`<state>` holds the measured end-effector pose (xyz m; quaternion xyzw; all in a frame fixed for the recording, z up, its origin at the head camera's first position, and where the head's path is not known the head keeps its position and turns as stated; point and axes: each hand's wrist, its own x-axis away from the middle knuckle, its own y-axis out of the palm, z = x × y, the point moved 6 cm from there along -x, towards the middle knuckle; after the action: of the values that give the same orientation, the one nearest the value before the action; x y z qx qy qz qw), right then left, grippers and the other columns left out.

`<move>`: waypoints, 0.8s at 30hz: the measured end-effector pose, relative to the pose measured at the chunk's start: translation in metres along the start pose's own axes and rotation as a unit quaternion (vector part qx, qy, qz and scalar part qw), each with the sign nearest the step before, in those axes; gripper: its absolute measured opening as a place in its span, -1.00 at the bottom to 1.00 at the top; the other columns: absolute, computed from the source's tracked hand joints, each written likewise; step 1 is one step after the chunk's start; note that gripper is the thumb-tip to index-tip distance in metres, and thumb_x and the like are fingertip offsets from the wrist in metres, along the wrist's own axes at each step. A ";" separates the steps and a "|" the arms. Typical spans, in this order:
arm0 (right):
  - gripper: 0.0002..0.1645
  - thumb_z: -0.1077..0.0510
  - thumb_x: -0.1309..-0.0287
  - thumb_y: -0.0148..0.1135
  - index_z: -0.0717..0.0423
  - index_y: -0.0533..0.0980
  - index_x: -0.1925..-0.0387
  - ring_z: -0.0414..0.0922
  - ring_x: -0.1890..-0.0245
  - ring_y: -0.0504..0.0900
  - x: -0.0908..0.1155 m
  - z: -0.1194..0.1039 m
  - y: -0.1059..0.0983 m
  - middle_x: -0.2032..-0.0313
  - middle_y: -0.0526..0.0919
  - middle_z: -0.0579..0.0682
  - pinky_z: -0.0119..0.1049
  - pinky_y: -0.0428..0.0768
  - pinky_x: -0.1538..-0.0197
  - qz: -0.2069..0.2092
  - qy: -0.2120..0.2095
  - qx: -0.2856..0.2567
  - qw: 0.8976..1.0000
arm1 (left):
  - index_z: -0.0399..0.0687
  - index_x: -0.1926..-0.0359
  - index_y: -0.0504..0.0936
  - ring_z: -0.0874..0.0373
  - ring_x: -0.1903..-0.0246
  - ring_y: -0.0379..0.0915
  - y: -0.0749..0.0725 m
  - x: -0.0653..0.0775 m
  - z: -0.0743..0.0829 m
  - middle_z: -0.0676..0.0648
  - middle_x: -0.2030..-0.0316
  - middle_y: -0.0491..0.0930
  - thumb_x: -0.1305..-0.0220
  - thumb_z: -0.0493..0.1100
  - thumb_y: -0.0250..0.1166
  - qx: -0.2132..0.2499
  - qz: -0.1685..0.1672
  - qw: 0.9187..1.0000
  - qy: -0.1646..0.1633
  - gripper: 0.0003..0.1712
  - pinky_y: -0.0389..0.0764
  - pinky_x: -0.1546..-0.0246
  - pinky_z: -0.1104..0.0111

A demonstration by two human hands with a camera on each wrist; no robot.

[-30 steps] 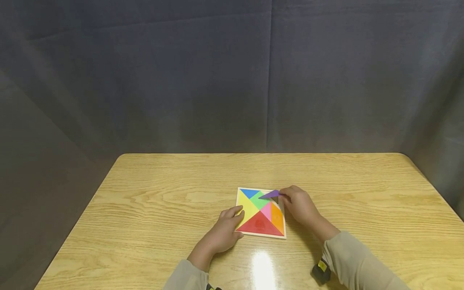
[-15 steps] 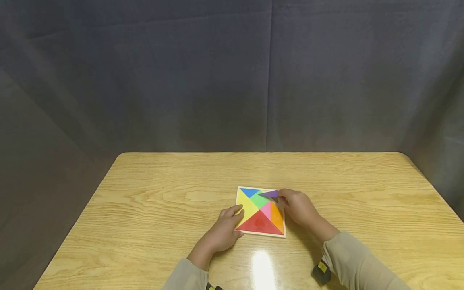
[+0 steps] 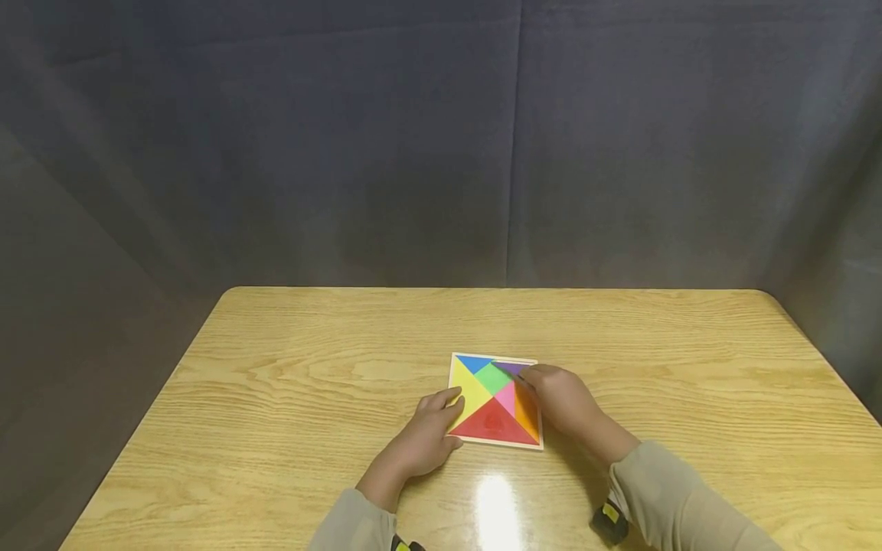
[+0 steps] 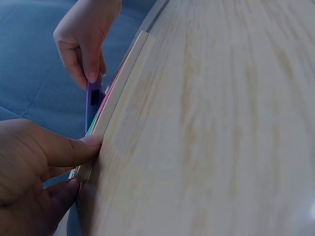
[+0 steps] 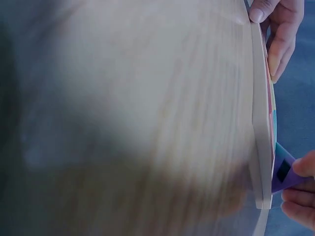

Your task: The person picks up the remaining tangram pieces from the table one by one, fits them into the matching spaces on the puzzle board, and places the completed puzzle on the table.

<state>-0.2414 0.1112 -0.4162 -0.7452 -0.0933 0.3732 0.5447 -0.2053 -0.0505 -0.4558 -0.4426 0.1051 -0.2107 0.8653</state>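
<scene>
A square tangram tray [image 3: 498, 443] lies on the table, with yellow, red, blue, green, pink and orange pieces in its pale frame. My left hand [image 3: 427, 438] holds its near left corner, fingers over the yellow piece [image 3: 466, 398] and thumb at the front edge. At the far right corner, my right hand [image 3: 566, 399] pinches a purple triangle [image 3: 507, 368] between thumb and fingers. Both wrist views show this triangle tilted up from the tray, a dark square mark [image 5: 283, 170] on its face. My right fingers hide part of the triangle and the orange piece [image 3: 527, 417].
The tray rests on a light wood-grain table [image 3: 310, 398]. Behind and at the sides hangs a dark grey cloth [image 3: 386, 153]. A dark wrist device [image 3: 609, 523] with a yellow patch sits under the right sleeve.
The purple triangle has come down over the tray's far right corner, and its long edge now lies along the far rim. My right hand tipped slightly with it; my left hand stayed put.
</scene>
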 end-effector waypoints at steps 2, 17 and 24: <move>-0.89 0.42 0.15 0.21 0.24 0.53 0.48 -0.08 0.47 0.55 0.000 0.000 0.000 0.52 0.57 0.03 -0.28 0.54 0.38 0.001 0.000 0.006 1.000 | -0.30 -0.17 0.24 0.00 -0.18 -0.07 0.000 0.000 0.000 -0.10 -0.22 0.08 -0.08 -0.29 0.16 0.001 -0.001 1.000 -0.003 -0.41 0.15 -0.11 0.22; -0.81 0.38 0.18 0.22 0.15 0.40 0.68 -0.16 0.65 0.39 -0.002 -0.004 0.003 0.70 0.37 -0.07 -0.36 0.44 0.60 -0.004 -0.008 0.029 1.000 | -0.32 -0.16 0.25 -0.01 -0.17 -0.06 -0.001 -0.001 0.001 -0.11 -0.21 0.10 -0.08 -0.30 0.16 -0.002 0.001 1.000 0.003 -0.41 0.17 -0.10 0.22; -0.82 0.40 0.21 0.24 0.17 0.41 0.68 -0.14 0.63 0.41 -0.002 -0.005 0.004 0.69 0.41 -0.04 -0.34 0.47 0.58 -0.004 -0.016 0.040 0.999 | -0.33 -0.16 0.25 -0.03 -0.17 -0.04 -0.001 0.000 0.001 -0.13 -0.20 0.10 -0.07 -0.30 0.17 -0.005 0.003 1.000 0.007 -0.41 0.17 -0.09 0.21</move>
<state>-0.2402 0.1051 -0.4182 -0.7162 -0.0897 0.3861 0.5743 -0.2053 -0.0501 -0.4547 -0.4453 0.1132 -0.2105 0.8629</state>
